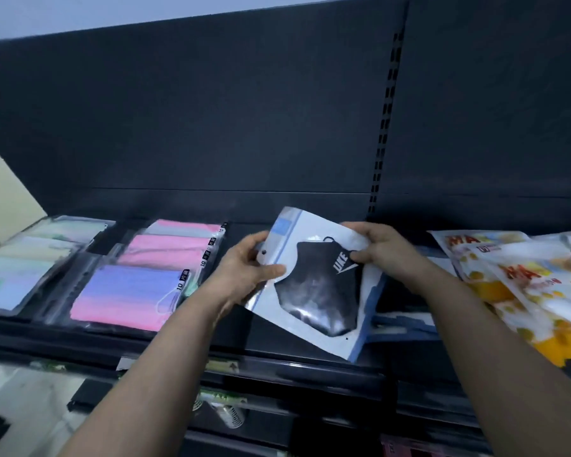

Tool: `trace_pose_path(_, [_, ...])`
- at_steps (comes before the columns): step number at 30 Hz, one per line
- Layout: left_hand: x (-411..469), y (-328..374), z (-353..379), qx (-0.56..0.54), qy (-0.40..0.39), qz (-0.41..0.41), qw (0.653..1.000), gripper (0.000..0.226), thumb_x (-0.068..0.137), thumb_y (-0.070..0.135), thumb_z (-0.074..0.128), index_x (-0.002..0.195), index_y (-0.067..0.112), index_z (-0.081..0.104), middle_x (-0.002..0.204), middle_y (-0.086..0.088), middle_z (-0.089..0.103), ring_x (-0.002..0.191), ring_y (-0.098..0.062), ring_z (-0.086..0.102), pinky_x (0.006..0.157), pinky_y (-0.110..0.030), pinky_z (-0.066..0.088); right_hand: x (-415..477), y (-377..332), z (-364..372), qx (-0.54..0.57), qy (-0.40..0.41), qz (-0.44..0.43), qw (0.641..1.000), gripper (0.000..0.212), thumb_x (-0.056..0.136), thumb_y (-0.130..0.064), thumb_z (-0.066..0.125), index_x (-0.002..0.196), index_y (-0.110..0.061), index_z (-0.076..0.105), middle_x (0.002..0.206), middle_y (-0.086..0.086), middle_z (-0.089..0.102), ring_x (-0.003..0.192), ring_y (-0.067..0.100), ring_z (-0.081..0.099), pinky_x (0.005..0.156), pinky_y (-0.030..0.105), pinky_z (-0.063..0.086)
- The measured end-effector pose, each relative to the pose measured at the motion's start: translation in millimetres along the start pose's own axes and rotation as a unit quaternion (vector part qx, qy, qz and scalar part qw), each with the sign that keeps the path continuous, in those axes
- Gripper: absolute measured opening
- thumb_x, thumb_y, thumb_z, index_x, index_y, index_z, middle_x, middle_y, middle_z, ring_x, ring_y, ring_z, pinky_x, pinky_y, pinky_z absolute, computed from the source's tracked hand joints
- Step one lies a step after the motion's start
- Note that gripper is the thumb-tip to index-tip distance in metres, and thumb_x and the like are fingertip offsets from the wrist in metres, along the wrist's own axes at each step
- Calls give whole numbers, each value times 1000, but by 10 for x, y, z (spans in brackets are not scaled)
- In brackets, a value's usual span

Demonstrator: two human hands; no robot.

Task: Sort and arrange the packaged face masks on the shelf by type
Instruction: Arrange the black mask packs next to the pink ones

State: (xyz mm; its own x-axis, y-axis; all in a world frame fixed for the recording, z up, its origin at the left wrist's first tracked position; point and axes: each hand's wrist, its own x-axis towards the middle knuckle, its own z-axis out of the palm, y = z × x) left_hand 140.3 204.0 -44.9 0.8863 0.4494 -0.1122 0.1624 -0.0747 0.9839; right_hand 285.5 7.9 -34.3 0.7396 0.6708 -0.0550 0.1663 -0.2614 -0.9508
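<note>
Both hands hold one glossy white packet [320, 291] with pale blue borders, tilted above the dark metal shelf [294, 349] between the pastel stacks and the orange pile. Its clear window shows a black contoured mask with white letters that read "UKE", or possibly "LIKE", since the first letter is blurred, above a white tick-like mark. The left hand [244, 268] pinches the packet's left edge near a small punched hole, thumb on the front and fingers behind. The right hand [383, 250] grips the upper right corner with curled fingers. To the left lie flat, clear plastic sleeves of pleated masks: a lilac-to-pink pack [126, 295] with a black label reading "10", plain pink packs [165, 249] behind it, and mint and pale blue packs [10, 278] farther left. To the right, shiny yellow-and-orange packets [524, 285] overlap loosely, with "MA" in large red letters. Blue-edged packets [406, 321] lie flat just below the held one. A matte dark back panel [211, 110] rises behind.
</note>
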Motion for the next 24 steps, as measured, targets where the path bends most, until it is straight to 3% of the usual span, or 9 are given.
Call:
trace_pose_path(2, [64, -54, -114, 74, 57, 7, 996, 65, 79, -1, 74, 136, 21, 50, 127, -3, 64, 95, -12, 65, 80, -20, 53, 199, -56, 181, -187, 37, -34, 981, 58, 82, -3, 59, 134, -28, 49, 137, -1, 52, 123, 17, 48, 107, 38, 37])
trace_pose_path(3, [105, -92, -178, 136, 85, 5, 987, 71, 80, 3, 74, 141, 22, 45, 134, 0, 59, 106, -14, 62, 90, -24, 50, 234, -82, 283, -319, 58, -44, 945, 62, 85, -16, 60, 141, -32, 39, 143, -4, 43, 129, 19, 39, 109, 41, 33])
trace_pose_path(5, [146, -122, -243, 342, 88, -21, 935, 81, 80, 16, 74, 149, 26, 32, 147, -1, 43, 130, -20, 48, 106, -29, 38, 127, -76, 453, -449, 46, -79, 889, 66, 88, -39, 57, 145, -40, 26, 152, -5, 25, 138, 22, 21, 111, 42, 23])
trace_pose_path(7, [170, -169, -325, 478, 31, 12, 878, 82, 79, 26, 75, 149, 32, 33, 157, -6, 23, 144, -23, 27, 114, -31, 28, -52, -26, 681, -450, -53, -63, 889, 74, 82, -58, 58, 145, -43, 23, 158, -2, 10, 145, 23, 6, 115, 44, 14])
trace_pose_path(9, [199, -177, -367, 488, -99, 31, 867, 86, 74, 34, 81, 147, 38, 35, 162, -3, 11, 149, -18, 12, 118, -30, 18, -223, 73, 843, -471, -135, -5, 872, 88, 74, -67, 60, 147, -44, 16, 160, 1, -5, 146, 29, -7, 117, 46, 9])
trace_pose_path(12, [206, -169, -360, 514, -233, -16, 825, 104, 66, 38, 86, 149, 44, 24, 163, 2, 4, 150, -19, 5, 118, -31, 14, -307, 171, 895, -468, -129, 26, 874, 88, 77, -64, 60, 147, -46, 9, 159, -1, -16, 145, 30, -16, 117, 44, 9])
trace_pose_path(20, [310, -43, -193, 580, -211, 2, 787, 101, 72, 46, 79, 152, 38, 18, 161, -3, 13, 147, -28, 16, 114, -34, 24, -61, 283, 658, -376, -132, -1, 917, 83, 75, -54, 70, 143, -48, 24, 158, -11, -9, 145, 13, -17, 119, 35, 8])
trace_pose_path(22, [328, -17, -209, 575, -212, -10, 790, 101, 72, 48, 78, 152, 37, 18, 162, -2, 10, 148, -26, 13, 116, -35, 22, -141, 289, 667, -352, -62, -38, 933, 72, 77, -51, 69, 141, -42, 36, 158, -13, 5, 146, 7, -6, 118, 30, 13])
trace_pose_path(24, [370, -4, -159, 553, -177, 1, 814, 97, 74, 51, 76, 152, 31, 23, 162, -3, 13, 148, -24, 14, 118, -37, 23, -280, 335, 591, -360, 64, -81, 927, 51, 84, -37, 67, 133, -31, 53, 153, -6, 30, 145, 10, 16, 115, 32, 25])
